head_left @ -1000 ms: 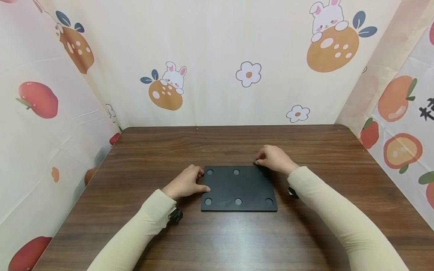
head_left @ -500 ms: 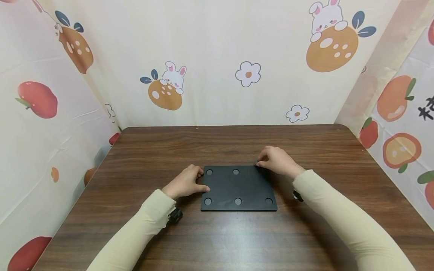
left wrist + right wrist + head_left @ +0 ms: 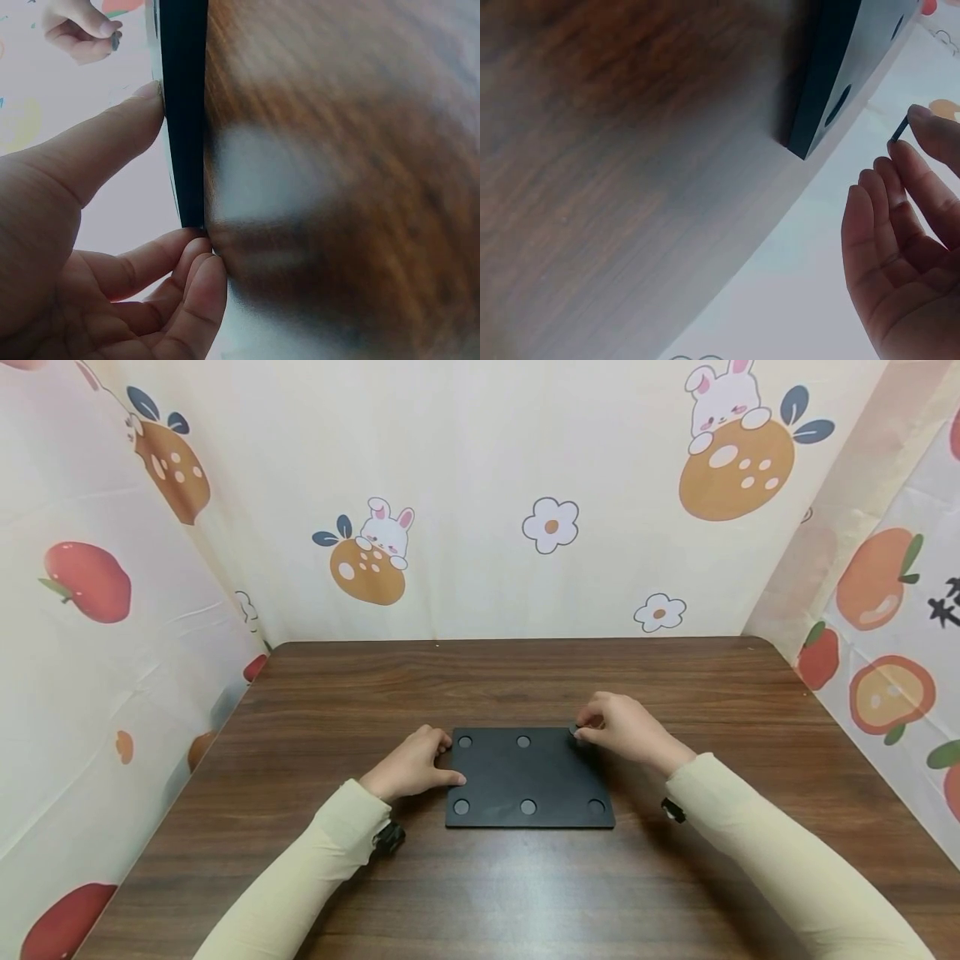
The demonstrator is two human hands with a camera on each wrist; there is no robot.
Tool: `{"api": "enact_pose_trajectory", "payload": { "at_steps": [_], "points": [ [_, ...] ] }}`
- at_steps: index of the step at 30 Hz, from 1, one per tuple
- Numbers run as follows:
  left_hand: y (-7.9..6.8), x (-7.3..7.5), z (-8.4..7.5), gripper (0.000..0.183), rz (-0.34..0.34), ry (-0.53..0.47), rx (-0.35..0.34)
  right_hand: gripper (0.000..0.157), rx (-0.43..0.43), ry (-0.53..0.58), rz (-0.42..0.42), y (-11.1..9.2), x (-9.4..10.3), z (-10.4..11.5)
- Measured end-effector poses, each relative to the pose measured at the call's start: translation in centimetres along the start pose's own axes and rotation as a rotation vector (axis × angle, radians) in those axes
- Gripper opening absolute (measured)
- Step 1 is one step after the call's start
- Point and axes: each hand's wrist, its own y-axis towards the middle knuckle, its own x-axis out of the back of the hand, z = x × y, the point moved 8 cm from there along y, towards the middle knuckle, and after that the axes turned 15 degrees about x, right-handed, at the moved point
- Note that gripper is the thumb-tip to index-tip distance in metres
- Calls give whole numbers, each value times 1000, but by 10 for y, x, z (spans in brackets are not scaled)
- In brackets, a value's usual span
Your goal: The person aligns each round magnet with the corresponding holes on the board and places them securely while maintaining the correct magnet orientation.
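A flat black board (image 3: 495,777) with several round recesses lies on the table; grey shows in the left and middle ones, while the front right recess (image 3: 596,807) is dark. My left hand (image 3: 412,766) holds the board's left side, thumb on its top and fingers against its edge, as the left wrist view also shows. Between thumb and index finger my right hand (image 3: 626,731) pinches a small thin dark disc (image 3: 900,129), held above the back right corner of the board. In the head view that hand covers this corner.
The board sits mid-table on a brown wood-grain tabletop (image 3: 360,685). Behind the table hangs a printed curtain (image 3: 480,568), and more printed cloth stands along both sides. Each wrist wears a small black device (image 3: 389,837).
My right hand has moved a little to the right and towards me with the disc, along the board's back edge to its back right corner. The left hand and the board stay put.
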Motion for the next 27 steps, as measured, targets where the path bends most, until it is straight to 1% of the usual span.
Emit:
{"api": "enact_pose_trajectory", "payload": {
  "at_steps": [10,17,27],
  "points": [
    [1,0,0,62,-3,-5,0,10,48,-24,-42,-14,8,12],
    [0,-1,1,62,2,-11,3,9,38,-23,-22,-25,7,15],
    [-1,0,1,63,3,-19,8,8,50,-49,-26,-39,3,20]
  ]
}}
